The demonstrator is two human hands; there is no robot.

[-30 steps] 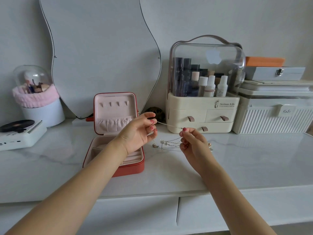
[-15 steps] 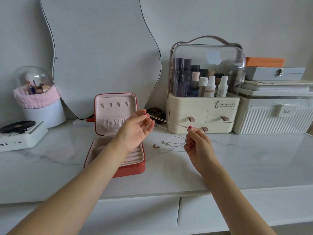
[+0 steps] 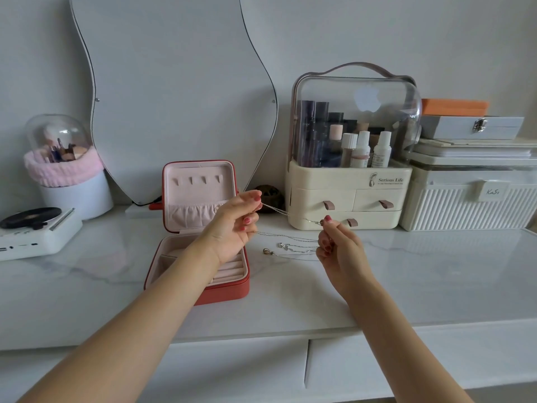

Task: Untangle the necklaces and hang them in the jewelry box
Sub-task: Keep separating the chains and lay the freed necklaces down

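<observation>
A thin silver necklace chain (image 3: 279, 211) is stretched between my two hands above the marble top. My left hand (image 3: 232, 225) pinches one end beside the open lid of the red jewelry box (image 3: 226, 295). My right hand (image 3: 337, 242) pinches the other end in front of the cream organizer. More silver chains (image 3: 290, 247) with a small pendant (image 3: 266, 251) trail on the table between my hands, running into my right hand. The box's pink lid (image 3: 197, 193) stands upright with a row of small hooks (image 3: 197, 180) and a gathered pocket.
A cream cosmetic organizer (image 3: 348, 196) with a clear dome stands behind my right hand. White ribbed boxes (image 3: 470, 205) sit at the right, a wavy mirror (image 3: 174, 91) behind the jewelry box. A brush holder (image 3: 69, 181) and small record player (image 3: 35, 231) are at the left.
Both hands have drawn apart, pulling the chain taut; my left hand rose slightly toward the lid, and my right hand lifted a little off the table.
</observation>
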